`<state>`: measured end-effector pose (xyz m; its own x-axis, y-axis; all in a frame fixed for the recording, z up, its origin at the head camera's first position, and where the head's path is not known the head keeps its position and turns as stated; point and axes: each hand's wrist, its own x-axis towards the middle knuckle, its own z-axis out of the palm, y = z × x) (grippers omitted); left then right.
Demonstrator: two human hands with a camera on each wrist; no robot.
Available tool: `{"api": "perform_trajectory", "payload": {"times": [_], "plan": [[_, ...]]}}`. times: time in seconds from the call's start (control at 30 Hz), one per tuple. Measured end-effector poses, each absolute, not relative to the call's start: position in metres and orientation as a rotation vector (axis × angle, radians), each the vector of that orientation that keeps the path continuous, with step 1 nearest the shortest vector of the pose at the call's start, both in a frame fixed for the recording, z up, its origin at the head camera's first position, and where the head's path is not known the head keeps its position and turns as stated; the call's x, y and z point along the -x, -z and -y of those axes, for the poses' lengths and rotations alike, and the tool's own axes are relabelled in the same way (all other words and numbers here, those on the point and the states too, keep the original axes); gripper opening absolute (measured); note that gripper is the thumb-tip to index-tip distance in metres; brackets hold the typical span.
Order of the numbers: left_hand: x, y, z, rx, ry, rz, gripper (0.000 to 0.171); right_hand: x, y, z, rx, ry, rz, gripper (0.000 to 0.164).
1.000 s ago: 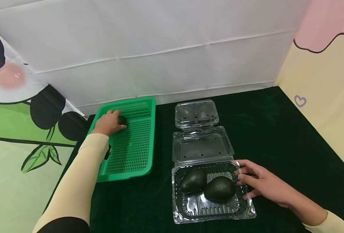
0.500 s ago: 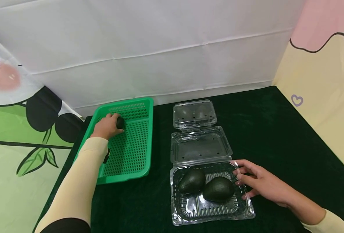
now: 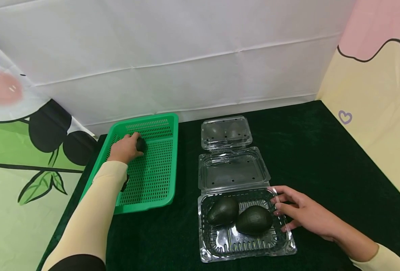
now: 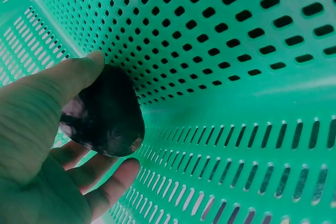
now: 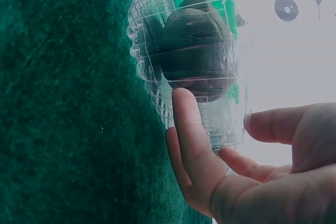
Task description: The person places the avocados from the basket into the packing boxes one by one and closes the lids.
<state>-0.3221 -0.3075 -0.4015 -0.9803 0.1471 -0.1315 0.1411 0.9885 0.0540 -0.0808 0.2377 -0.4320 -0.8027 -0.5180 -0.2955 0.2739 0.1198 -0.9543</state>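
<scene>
Inside the green plastic basket (image 3: 152, 205), my left hand (image 3: 123, 149) grips a dark avocado (image 3: 140, 145). In the left wrist view the thumb lies over the avocado (image 4: 113, 114) and the fingers curve beneath it, close to the basket's perforated wall. A clear plastic clamshell box (image 3: 234, 253) lies open with its lid (image 3: 234, 171) folded back. Two dark avocados, one at left (image 3: 223, 211) and one at right (image 3: 255, 220), rest in its tray. My right hand (image 3: 298, 207) touches the box's right side with loosely spread fingers, the thumb at the rim (image 5: 247, 121).
A second clamshell box (image 3: 226, 131), shut and holding two dim rounded fruits, stands behind the open lid. Dark green cloth (image 3: 328, 162) covers the table. A white backdrop (image 3: 186, 90) rises along the back edge, and printed sheets hang at both sides.
The head view has shifted slightly. My left hand stays on the avocado in the basket with only a small shift. My right hand keeps its place at the box.
</scene>
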Motion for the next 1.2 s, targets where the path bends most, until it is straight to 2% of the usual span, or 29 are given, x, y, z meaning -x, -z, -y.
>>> {"api": "perform_trajectory", "payload": {"times": [0.47, 1.2], "plan": [[0.313, 0.395, 0.305, -0.251, -0.072, -3.010, 0.072, 0.082, 0.432, -0.237, 0.246, 1.743, -1.820, 0.057], [0.280, 0.344, 0.284, -0.421, -0.093, -3.129, 0.070, 0.080, 0.433, -0.236, 0.249, 1.748, -1.817, 0.056]]}}
